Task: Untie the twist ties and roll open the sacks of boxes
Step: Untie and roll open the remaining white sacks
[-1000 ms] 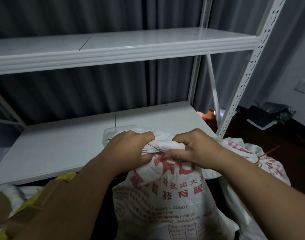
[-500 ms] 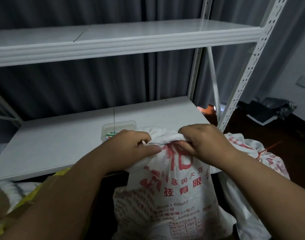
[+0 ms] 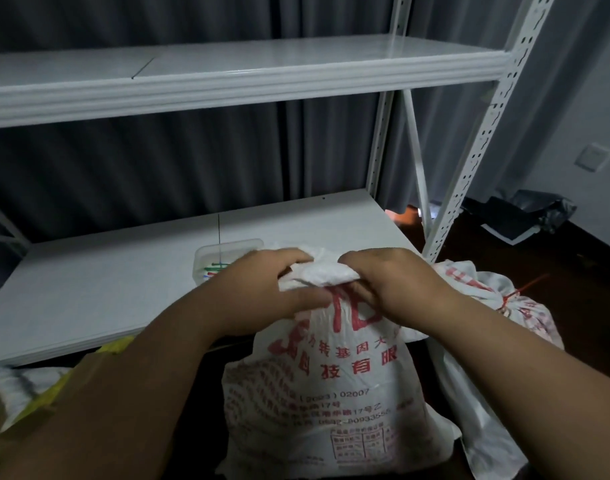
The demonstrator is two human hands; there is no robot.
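Note:
A white woven sack (image 3: 331,386) with red print stands upright in front of me, against the low shelf. My left hand (image 3: 262,289) grips the left side of its bunched top, thumb across the front. My right hand (image 3: 393,282) grips the right side of the top, fingers curled under the cloth. No tie shows on this sack's mouth. A second white sack (image 3: 497,327) leans behind it on the right, its neck bound with a red twist tie (image 3: 511,296).
A clear plastic tub (image 3: 227,251) with coloured ties sits on the white lower shelf (image 3: 99,292). An upper shelf (image 3: 227,74) spans above. A perforated upright (image 3: 469,161) stands at right. Yellow-taped cardboard (image 3: 36,403) lies lower left; dark bags (image 3: 525,216) lie on the floor.
The gathered neck of the sack has loosened and spread wider between my hands, and my hands have shifted slightly apart along its top.

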